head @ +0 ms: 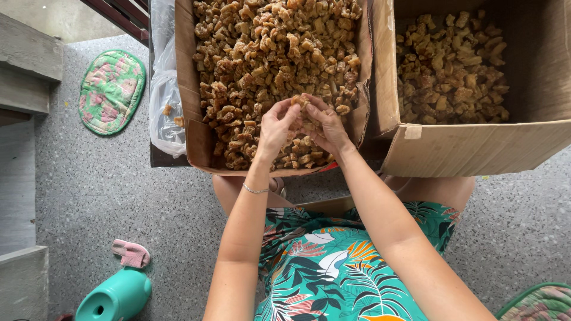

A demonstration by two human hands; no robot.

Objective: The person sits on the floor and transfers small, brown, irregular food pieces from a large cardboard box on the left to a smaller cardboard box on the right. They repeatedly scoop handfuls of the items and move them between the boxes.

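Observation:
A cardboard box (185,89) in front of me is heaped with brown, sugary dried chunks (262,47). My left hand (275,126) and my right hand (328,128) meet over the near part of the heap. Both pinch the same brown chunk (302,101) between their fingertips. A thin bracelet (254,190) circles my left wrist. A second cardboard box (464,148) to the right holds a lower layer of the same chunks (452,65).
A clear plastic bag (163,89) hangs beside the left box. On the speckled floor lie a green quilted mat (111,90), a pink cloth (132,253) and a teal plastic container (116,296). Grey steps (27,65) rise at the left. My lap (321,261) wears leaf-patterned fabric.

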